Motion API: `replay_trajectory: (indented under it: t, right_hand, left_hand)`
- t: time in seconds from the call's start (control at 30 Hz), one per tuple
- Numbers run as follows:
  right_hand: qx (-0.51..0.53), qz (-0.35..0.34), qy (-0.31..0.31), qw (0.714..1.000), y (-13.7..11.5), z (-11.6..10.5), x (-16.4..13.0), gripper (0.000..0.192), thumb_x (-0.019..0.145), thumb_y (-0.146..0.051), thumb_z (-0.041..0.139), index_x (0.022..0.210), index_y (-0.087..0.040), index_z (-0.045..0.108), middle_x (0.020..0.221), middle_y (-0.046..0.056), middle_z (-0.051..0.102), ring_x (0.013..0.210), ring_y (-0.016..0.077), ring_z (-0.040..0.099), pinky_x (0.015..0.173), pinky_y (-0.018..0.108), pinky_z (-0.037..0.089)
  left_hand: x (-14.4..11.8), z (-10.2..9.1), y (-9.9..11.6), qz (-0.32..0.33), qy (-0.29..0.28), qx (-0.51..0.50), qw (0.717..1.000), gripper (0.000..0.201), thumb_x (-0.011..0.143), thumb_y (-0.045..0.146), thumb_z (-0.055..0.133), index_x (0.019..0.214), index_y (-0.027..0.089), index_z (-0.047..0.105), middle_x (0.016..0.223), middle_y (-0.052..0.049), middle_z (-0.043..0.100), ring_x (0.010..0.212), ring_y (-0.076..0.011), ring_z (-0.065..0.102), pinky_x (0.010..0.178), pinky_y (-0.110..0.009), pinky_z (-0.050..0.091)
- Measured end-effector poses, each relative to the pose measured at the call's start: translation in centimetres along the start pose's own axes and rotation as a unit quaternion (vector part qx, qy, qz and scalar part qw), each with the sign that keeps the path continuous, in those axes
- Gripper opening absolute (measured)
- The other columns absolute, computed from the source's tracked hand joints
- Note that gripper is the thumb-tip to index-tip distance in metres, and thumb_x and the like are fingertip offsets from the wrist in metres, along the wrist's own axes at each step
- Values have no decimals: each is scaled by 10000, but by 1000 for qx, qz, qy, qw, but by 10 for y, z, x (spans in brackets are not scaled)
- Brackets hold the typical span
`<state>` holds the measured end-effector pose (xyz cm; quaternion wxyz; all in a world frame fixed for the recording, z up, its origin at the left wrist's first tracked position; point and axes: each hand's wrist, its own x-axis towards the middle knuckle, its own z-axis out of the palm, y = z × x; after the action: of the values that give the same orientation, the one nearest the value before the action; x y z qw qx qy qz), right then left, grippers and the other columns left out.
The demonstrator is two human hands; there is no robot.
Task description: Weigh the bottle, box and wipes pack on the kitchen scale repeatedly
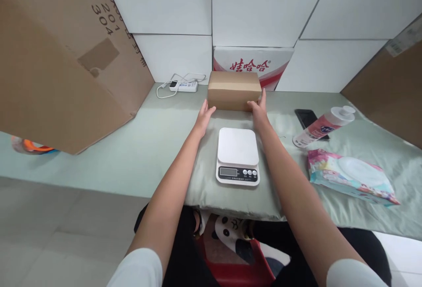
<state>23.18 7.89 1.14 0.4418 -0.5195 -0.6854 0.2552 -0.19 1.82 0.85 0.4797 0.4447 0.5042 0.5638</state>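
Note:
A small brown cardboard box (234, 99), with a strip of tape along it, is at the back of the cloth-covered table. My left hand (204, 114) holds its left side and my right hand (259, 109) its right side; some fingertips are hidden behind the box. Between my forearms, nearer to me, lies a white kitchen scale (238, 147) with a bare platform. Its small display (228, 172) and several buttons face me. Whether the box rests on the table or is slightly raised I cannot tell.
A white box with red lettering (249, 66) stands against the wall behind. A power strip with a white cable (184, 86) is at the back left. Right: a bottle (321, 128), a phone (306, 118), a wipes pack (352, 176). Large cardboard panels (66, 58) flank the table.

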Motion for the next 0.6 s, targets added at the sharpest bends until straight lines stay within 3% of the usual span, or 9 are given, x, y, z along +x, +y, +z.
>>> replay_trajectory:
  t: [0.1, 0.2, 0.27, 0.33, 0.43, 0.5, 0.6]
  right_hand:
    - [23, 41, 37, 998, -5, 4, -2, 1083, 807, -407, 475, 1717, -196, -73, 1760, 125, 313, 1521, 197, 449, 1215, 443, 456]
    - [16, 7, -7, 1000, -16, 2, -16, 1065, 836, -424, 518, 1722, -210, -35, 1714, 160, 383, 1489, 234, 490, 1166, 448, 494]
    - [45, -32, -44, 998, -23, 1, -29, 1048, 849, -431, 575, 1723, -260, 23, 1668, 159, 450, 1462, 260, 525, 1158, 476, 498]
    - [80, -54, -44, 994, -26, 0, -39, 1041, 840, -440, 639, 1718, -317, 94, 1682, 137, 437, 1495, 293, 495, 1195, 523, 467]
    - [124, -42, 12, 991, -21, -1, -44, 1058, 819, -468, 702, 1710, -352, 142, 1752, 99, 326, 1582, 341, 379, 1253, 594, 403]
    - [154, -30, 23, 987, -13, -2, -39, 1083, 796, -486, 741, 1704, -361, 165, 1782, 75, 273, 1617, 354, 322, 1278, 623, 367]
    - [208, -4, -20, 978, -7, 4, -25, 1130, 758, -536, 800, 1701, -376, 198, 1793, 69, 268, 1633, 369, 303, 1280, 663, 354]
  left_hand:
    - [3, 2, -5, 9, 24, 5, 1000, 776, 950, 280, 595, 1682, 279, 336, 1799, -64, 292, 1658, -211, 308, 1312, -372, 345]
    - [-4, 14, -4, 17, 27, 45, 999, 785, 919, 238, 601, 1668, 261, 368, 1643, -84, 531, 1569, -224, 465, 1280, -368, 387]
    - [-10, 23, -1, 64, -3, 81, 995, 788, 876, 210, 653, 1631, 225, 429, 1484, -91, 641, 1484, -233, 548, 1260, -359, 404]
    - [-13, 24, 2, 128, 20, 101, 986, 691, 868, 194, 676, 1543, 191, 531, 1390, -96, 669, 1405, -239, 598, 1240, -352, 421]
    - [-4, -2, 7, 162, 191, 92, 964, 445, 946, 189, 614, 1389, 144, 608, 1425, -129, 623, 1393, -239, 582, 1253, -357, 391]
    - [11, -30, 8, 138, 273, 74, 949, 441, 967, 171, 620, 1400, 117, 556, 1567, -162, 518, 1494, -247, 483, 1299, -366, 315]
    - [42, -60, 6, 95, 243, 36, 965, 506, 1031, 241, 588, 1496, 104, 447, 1701, -182, 398, 1619, -273, 334, 1340, -423, 246]
